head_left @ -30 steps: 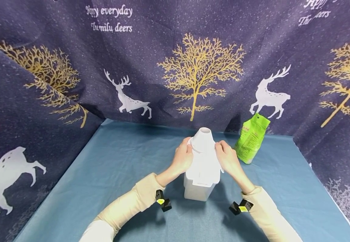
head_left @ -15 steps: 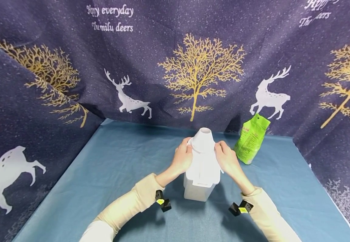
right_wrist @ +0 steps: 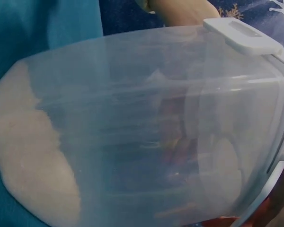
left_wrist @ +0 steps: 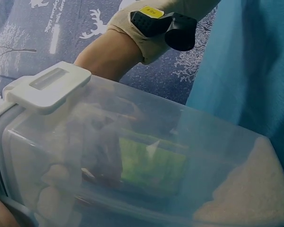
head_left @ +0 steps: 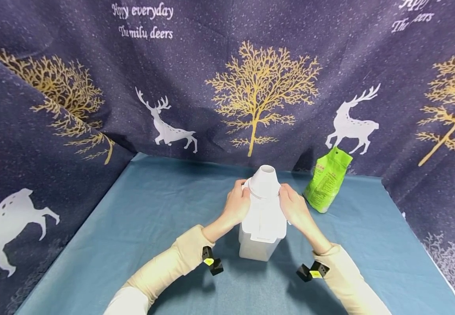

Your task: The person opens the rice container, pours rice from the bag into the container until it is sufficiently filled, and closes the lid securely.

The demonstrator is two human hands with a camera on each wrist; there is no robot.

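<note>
A clear plastic container (head_left: pixel 258 247) with a white lid (head_left: pixel 264 218) stands mid-table, and a white funnel (head_left: pixel 264 180) sits upside-down on the lid's top opening. My left hand (head_left: pixel 237 205) holds the lid's left side near the funnel. My right hand (head_left: pixel 293 204) holds its right side. In the wrist views the container (left_wrist: pixel 146 161) (right_wrist: pixel 146 123) fills the frame, with pale grain lying in its bottom (left_wrist: pixel 248 189) (right_wrist: pixel 31 161). A white clasp (left_wrist: pixel 48 87) (right_wrist: pixel 241 35) sits on the lid's edge.
A green pouch (head_left: pixel 327 179) stands upright to the right of the container, close to the back curtain. A blue cloth (head_left: pixel 145 227) covers the table. A dark curtain with deer and trees (head_left: pixel 219 78) closes in the back and both sides.
</note>
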